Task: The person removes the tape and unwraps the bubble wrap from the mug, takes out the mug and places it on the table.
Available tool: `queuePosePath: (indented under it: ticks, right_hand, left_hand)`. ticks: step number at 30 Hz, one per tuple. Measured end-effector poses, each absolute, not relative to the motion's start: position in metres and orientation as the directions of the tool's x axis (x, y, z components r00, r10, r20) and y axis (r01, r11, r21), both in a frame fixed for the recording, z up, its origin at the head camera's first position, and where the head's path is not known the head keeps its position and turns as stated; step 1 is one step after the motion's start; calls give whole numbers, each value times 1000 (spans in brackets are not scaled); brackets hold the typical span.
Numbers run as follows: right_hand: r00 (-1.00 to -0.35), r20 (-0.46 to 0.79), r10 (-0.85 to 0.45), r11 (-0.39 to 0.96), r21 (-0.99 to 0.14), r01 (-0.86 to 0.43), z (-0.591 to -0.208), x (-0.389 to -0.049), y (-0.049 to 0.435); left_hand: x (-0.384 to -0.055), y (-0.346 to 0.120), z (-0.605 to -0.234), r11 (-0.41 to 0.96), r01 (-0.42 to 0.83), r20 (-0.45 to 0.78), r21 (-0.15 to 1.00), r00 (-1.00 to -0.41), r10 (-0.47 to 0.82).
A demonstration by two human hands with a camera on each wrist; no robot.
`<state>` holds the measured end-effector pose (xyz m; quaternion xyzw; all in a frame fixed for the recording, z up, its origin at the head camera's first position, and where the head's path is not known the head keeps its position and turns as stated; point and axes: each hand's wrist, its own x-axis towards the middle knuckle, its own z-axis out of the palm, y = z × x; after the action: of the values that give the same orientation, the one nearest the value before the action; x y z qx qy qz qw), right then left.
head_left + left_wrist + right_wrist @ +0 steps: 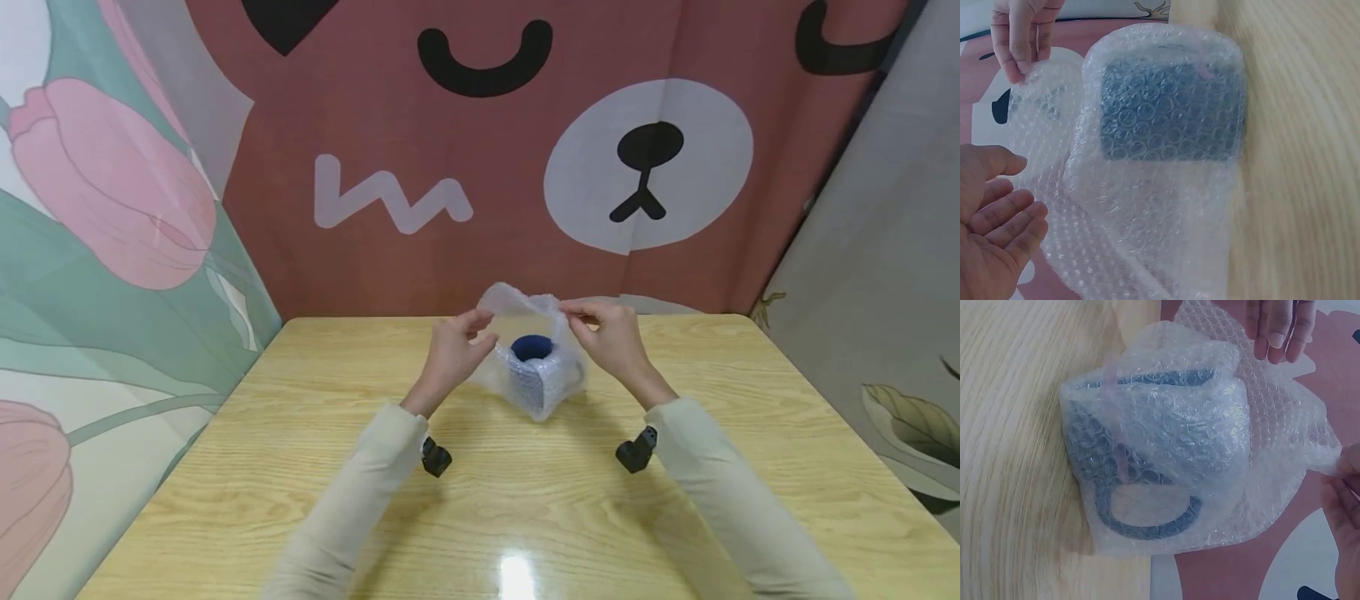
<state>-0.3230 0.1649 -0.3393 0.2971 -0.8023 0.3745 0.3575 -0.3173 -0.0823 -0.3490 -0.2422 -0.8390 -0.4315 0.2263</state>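
Observation:
A dark blue mug [531,347] stands on the table, wrapped around its sides in clear bubble wrap [543,392]. Its mouth shows from above, and its handle [1147,532] shows through the plastic in the right wrist view. My right hand [611,335] pinches the upper edge of the wrap between thumb and fingers, pulling a flap [1285,437] up past the rim. On the other side, my left hand [456,350] is held beside the wrap with fingers relaxed and spread, gripping nothing. In the left wrist view its fingertips [1038,209] overlap the plastic.
The wooden table [337,467] reaches back to a hanging cloth [375,275] with a bear print. Printed cloths also hang at the left [150,350] and right. A pink strip [1112,406] shows on the wrapped mug.

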Motion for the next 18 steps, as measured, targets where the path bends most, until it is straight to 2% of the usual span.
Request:
queuePosePath:
  ticks: [9, 18]
  right_hand:
    - [-608, 775, -169, 530, -449, -720, -338, -325, 166]
    - [-602, 780, -171, 575, -418, -704, -337, -326, 166]
  left_hand:
    - [-315, -74, -364, 460, 528, 532, 714, -836, 135]
    - [-310, -64, -378, 425, 398, 386, 813, -915, 118]
